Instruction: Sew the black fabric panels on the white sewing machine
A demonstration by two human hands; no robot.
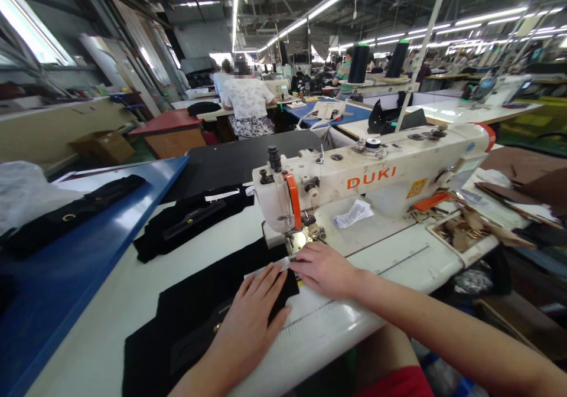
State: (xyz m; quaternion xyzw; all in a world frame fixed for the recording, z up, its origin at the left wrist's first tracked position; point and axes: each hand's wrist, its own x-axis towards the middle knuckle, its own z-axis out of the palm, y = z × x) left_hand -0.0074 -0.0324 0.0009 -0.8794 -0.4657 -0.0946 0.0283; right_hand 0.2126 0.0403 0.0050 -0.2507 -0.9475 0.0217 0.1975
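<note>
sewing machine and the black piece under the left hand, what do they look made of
The sewing machine looks like painted metal, off-white and slightly glossy: it has soft highlights and dark scuffs. The black piece under the left hand seems to be matte woven fabric or felt; it lies flat and shows almost no shine, though the weave is unclear.
</note>
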